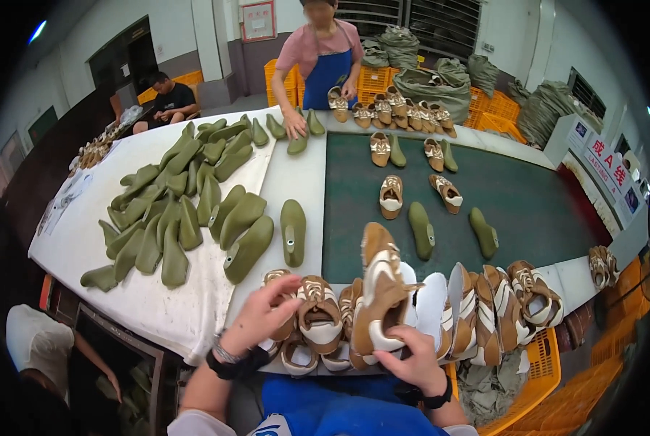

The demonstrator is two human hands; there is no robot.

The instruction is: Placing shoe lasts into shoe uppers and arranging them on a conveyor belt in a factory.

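The brown-and-white shoe [384,291] is up over the near edge of the worktop [285,182], its toe tilted up and away from us, and we have it in our right hand [416,360], whose thumb and fingers grip it at the heel. Our left hand [267,309] is open, fingers spread and lightly curled above the near row of shoes [320,312]; whether a fingertip touches one, we cannot tell. As we judge it, the step in hand is handling this single shoe above the row, and the next move calls for a firm heel grip and clearance from its close-packed neighbours. Counting, we find one shoe held, plus four shoes [391,196] and four green lasts [421,230] on the green surface [354,218]. One lone last [293,232] sits just beyond that surface's left edge. The heap of lasts [161,211] toward the worktop's left edge, the near row and the far row of shoes [397,109] at the far edge overlap too much for us to count.
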